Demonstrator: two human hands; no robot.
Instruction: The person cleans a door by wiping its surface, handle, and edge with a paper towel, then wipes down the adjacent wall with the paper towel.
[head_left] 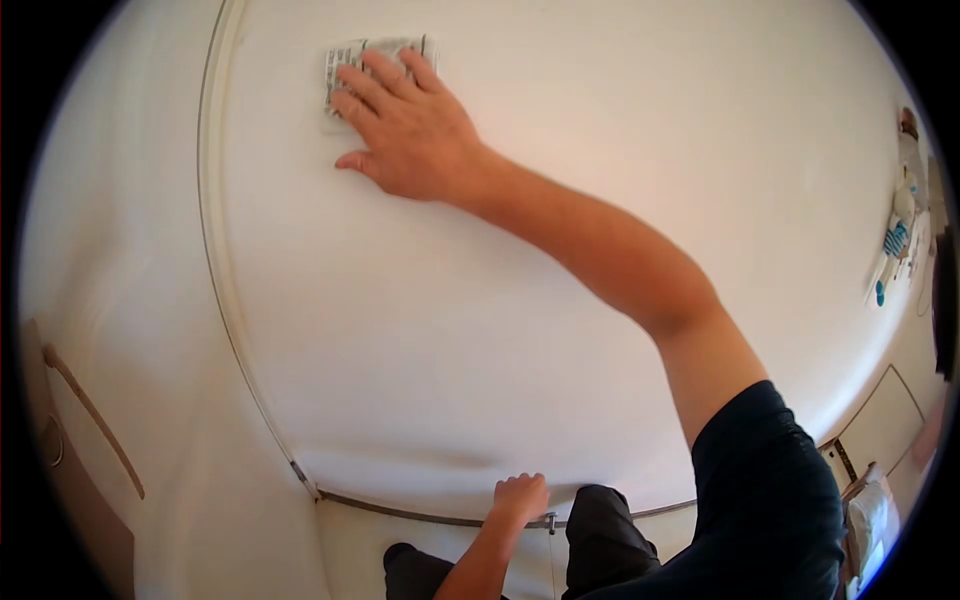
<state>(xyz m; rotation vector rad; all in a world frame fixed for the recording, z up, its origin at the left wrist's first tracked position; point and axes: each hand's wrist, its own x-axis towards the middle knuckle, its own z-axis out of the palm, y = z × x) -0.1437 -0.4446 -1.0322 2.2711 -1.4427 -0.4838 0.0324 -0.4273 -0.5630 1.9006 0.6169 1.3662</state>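
My right hand [410,130] reaches to the upper left, with its fingers spread flat over a folded piece of printed paper [345,62], which looks like newspaper. The paper lies against a broad white surface [450,320]; the hand covers its lower right part. My thumb sticks out to the side, off the paper. Low in the view, my left hand [521,498] is closed with curled fingers, near the brown edge of the white surface and beside a small metal fitting [550,521]. Whatever its fingers hold, if anything, is hidden.
A raised seam [212,200] runs down the left of the white surface. Farther left are a wooden bar [95,415] and a brown panel [80,500]. A doll with blue stripes [893,240] hangs at the right. My dark-trousered legs [600,540] show at the bottom.
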